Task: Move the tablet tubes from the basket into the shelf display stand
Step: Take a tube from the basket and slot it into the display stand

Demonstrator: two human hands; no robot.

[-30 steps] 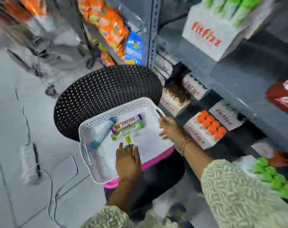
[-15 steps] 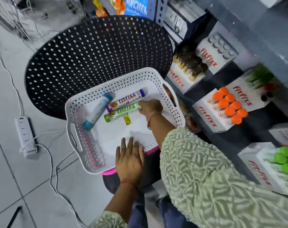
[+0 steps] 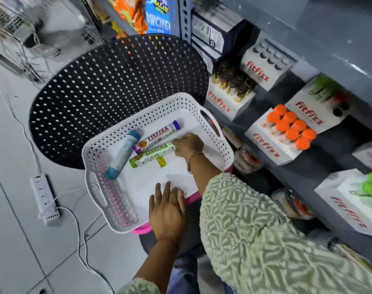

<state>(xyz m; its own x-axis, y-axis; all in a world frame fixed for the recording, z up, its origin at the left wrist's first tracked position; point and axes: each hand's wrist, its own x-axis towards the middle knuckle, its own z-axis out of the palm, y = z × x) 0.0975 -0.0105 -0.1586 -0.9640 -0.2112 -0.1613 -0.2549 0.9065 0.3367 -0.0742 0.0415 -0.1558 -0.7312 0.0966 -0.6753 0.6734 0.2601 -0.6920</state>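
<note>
Head view: the green tube (image 3: 152, 155) in the basket (image 3: 221, 154) is being gripped by the right hand (image 3: 188, 145); left hand (image 3: 167, 211) flat, open. Lifting toward the display stand (image 3: 272, 145) is called for next.

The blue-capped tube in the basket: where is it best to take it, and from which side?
Take the blue-capped tube around its middle, from above. It lies flat and apart from the basket wall, with its long sides free except near the far cap, beside the purple-capped tube.

White basket (image 3: 212, 143), three tablet tubes (image 3: 152, 157) lying inside
</note>
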